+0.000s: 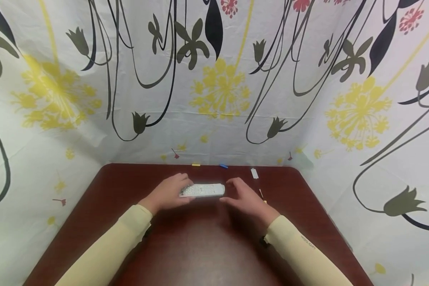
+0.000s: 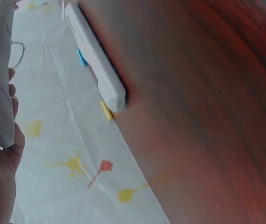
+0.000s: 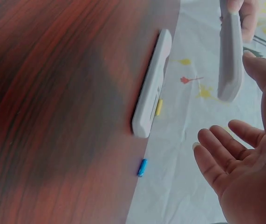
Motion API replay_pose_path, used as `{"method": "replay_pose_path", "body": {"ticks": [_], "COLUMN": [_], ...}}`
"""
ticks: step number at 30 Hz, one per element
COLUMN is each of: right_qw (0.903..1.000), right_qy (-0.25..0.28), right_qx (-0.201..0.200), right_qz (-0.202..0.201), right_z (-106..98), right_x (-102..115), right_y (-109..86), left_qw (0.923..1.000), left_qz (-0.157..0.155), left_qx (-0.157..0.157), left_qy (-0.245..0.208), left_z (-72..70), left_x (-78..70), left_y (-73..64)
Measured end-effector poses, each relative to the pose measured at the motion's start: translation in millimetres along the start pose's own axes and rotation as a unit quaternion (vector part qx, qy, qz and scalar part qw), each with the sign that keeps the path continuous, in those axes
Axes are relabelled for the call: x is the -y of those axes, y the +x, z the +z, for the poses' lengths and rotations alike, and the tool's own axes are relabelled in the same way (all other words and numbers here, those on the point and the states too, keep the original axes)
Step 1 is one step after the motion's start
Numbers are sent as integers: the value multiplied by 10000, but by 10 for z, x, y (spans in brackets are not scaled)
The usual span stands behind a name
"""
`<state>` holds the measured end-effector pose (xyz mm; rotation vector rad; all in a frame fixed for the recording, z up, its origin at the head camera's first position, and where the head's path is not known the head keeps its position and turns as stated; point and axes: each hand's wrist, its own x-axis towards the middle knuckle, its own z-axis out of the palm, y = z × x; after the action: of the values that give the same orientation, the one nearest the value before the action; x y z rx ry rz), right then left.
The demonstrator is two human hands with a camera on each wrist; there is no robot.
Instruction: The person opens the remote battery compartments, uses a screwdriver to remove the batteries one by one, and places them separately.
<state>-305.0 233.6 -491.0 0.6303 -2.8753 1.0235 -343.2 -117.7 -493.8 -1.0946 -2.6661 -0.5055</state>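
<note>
My left hand [image 1: 171,190] grips one end of a white remote control [image 1: 203,190], thumb on the near side and fingers on the far side. Its button face shows in the head view. The right hand [image 1: 244,198] hovers by the other end, fingers spread and loosely bent, holding nothing. In the right wrist view the right thumb [image 3: 261,67] is close beside the remote; contact cannot be told. Both wrist views show a second white remote-shaped thing [image 2: 98,60] at the table's far edge; the head view does not show it separately.
Along the far edge of the dark red table [image 1: 200,246] lie a small yellow cylinder [image 1: 196,165] and a blue one [image 1: 223,166]. A small white flat piece [image 1: 254,173] and a thin rod [image 1: 261,193] lie to the right. Flower-patterned cloth [image 1: 214,135] hangs behind and beside the table.
</note>
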Motion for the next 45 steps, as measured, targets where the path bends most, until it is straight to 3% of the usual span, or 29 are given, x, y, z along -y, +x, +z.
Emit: {"method": "replay_pose_path", "body": {"ticks": [15,36,45], "right_qw": [9986,9948,9950], "right_qy": [337,-219,-267], "right_qx": [131,113,135], "right_qz": [-392,-985,-958], "right_z": [64,106,112], "right_x": [105,193,232], "right_y": [49,116,115], "left_qw": [9998,9998,9998], "left_qz": [-93,120,157], "left_qx": [77,84,91], "left_qy": [-147,-105,-89], "left_z": [116,111,100], "left_x": [-221,-318,-343], "left_y": [55,141,153]}}
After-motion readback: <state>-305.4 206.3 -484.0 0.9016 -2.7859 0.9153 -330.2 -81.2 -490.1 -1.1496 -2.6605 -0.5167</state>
